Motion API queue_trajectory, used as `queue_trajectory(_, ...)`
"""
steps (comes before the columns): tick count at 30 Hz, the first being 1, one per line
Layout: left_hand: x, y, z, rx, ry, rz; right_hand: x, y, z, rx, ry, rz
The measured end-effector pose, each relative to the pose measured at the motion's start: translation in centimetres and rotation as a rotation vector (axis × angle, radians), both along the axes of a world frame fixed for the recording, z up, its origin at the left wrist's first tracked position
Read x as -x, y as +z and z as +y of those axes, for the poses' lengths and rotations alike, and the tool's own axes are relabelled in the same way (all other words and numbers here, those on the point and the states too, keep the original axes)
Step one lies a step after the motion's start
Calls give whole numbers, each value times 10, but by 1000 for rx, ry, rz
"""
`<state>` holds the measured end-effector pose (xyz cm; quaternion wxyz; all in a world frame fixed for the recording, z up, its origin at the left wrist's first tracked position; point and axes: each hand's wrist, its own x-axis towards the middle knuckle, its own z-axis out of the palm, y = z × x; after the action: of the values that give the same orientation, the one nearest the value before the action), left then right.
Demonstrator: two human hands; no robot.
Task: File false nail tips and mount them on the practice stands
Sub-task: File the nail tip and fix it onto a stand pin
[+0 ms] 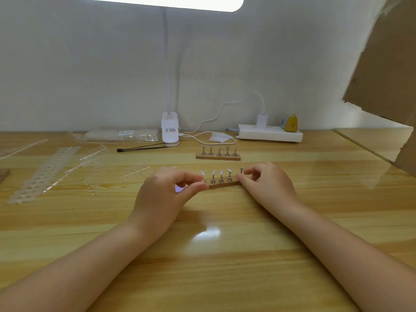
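A near practice stand [222, 183], a wooden bar with a row of small metal holders carrying clear nail tips, lies on the table between my hands. My left hand [167, 194] pinches its left end with thumb and forefinger. My right hand [267, 184] pinches its right end beside the rightmost holder [241, 170]. A second practice stand [218, 156] with several holders sits farther back, untouched. Something pale purple [180, 189] shows under my left fingers; I cannot tell what it is.
Clear plastic nail-tip strips and a perforated sheet [42, 174] lie at the left. A bag of tips [122, 135], a clip lamp [170, 131], a black stick [139, 149], a white power strip [270, 132] and a cardboard sheet [387, 64] stand at the back and right.
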<state>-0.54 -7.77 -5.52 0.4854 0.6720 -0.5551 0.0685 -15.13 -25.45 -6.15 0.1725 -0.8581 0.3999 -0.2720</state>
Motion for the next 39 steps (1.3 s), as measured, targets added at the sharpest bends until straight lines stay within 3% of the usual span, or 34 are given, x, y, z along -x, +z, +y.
queue_trajectory(5, 2, 0, -2, -10, 5, -38, -1, 2, -2, 15, 35, -36)
queue_trajectory(14, 2, 1, -1, 14, 22, -80, -2, 0, 6, 220, 77, -77)
queue_trajectory(19, 2, 2, 0, 31, 1, -93, 1, 2, 7, 234, 133, -3)
queue_trajectory(25, 3, 4, -1, 102, -41, 14, 4, 13, 29, 143, 382, -263)
queue_trajectory(30, 2, 8, -1, 157, -3, -186, -2, 19, 49, 134, 617, -298)
queue_trajectory(39, 1, 8, -1, 108, 45, -316, -1, 20, 52, 151, 699, -284)
